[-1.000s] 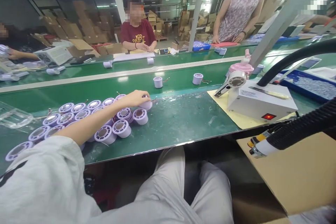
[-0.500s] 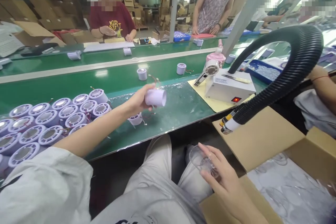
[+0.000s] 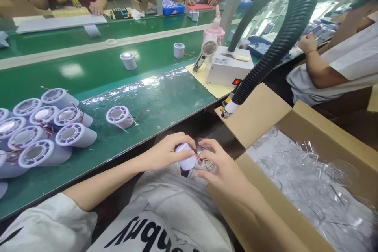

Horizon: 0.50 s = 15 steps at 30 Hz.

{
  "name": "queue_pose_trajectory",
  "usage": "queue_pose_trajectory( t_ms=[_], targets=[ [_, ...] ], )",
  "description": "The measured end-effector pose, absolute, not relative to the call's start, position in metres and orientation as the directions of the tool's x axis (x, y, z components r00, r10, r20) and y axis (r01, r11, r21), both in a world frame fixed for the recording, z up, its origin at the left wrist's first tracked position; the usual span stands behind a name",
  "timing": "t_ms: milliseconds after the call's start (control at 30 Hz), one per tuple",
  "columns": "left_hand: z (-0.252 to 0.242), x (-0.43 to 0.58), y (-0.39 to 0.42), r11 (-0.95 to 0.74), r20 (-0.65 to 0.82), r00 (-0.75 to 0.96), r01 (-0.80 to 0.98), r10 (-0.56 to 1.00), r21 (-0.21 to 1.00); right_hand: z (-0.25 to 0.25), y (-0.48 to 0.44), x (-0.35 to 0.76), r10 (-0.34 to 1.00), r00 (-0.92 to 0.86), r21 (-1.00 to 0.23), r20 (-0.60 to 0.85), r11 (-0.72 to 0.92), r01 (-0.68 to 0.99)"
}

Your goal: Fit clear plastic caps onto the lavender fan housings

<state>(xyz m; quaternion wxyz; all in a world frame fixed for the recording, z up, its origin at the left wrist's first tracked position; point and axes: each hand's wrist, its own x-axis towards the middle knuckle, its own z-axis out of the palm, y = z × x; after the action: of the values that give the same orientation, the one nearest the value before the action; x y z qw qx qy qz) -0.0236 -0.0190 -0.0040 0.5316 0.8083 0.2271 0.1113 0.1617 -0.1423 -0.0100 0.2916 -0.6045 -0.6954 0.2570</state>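
Over my lap, my left hand [image 3: 165,151] is closed around a pale lilac cylinder [image 3: 186,159] with red wires at its end. My right hand [image 3: 220,165] pinches a small clear plastic cover [image 3: 204,158] against the cylinder's right end. Both hands meet just below the edge of the green workbench [image 3: 165,102]. A cluster of several similar lilac cylinders [image 3: 44,126] lies on the bench at the left. One more cylinder [image 3: 119,116] lies alone with its red wires trailing right.
An open cardboard box [image 3: 295,173] full of clear plastic parts sits at my right. A black corrugated hose [image 3: 280,35] ends above the box flap. A white machine [image 3: 227,69] stands on yellow paper. Two cylinders [image 3: 128,60] ride the conveyor. Other people work across the belt and at the right.
My left hand lifted a cylinder off the bench and brought it down to my lap. My right hand came up with a clear cover and met it. The view tilted down and right.
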Motion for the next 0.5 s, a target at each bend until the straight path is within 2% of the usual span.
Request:
queue_pose_trajectory(
  t_ms=[100, 167, 267, 400, 500],
  targets=[
    [-0.017, -0.023, -0.025, -0.366, 0.027, 0.832, 0.215, 0.555, 0.905, -0.002, -0.144, 0.164, 1.0, 0.011, -0.872, 0.003, -0.003, 0.49],
    [-0.027, -0.023, -0.027, -0.423, 0.096, 0.827, 0.18, 0.554, 0.888, -0.001, -0.143, 0.164, 0.994, 0.098, -0.921, -0.043, -0.077, 0.382],
    [-0.038, -0.024, -0.028, -0.444, 0.145, 0.867, 0.094, 0.476, 0.891, -0.004, -0.141, 0.165, 0.975, 0.203, -0.954, -0.088, -0.141, 0.264],
    [-0.037, -0.026, -0.029, -0.283, 0.033, 0.889, 0.11, 0.456, 0.953, -0.012, -0.139, 0.17, 0.945, 0.265, -0.976, -0.194, -0.213, 0.046],
    [-0.034, -0.027, -0.032, -0.121, -0.038, 0.889, 0.104, 0.456, 0.987, -0.015, -0.139, 0.174, 0.941, 0.234, -0.968, -0.243, -0.222, -0.115]
  ],
)
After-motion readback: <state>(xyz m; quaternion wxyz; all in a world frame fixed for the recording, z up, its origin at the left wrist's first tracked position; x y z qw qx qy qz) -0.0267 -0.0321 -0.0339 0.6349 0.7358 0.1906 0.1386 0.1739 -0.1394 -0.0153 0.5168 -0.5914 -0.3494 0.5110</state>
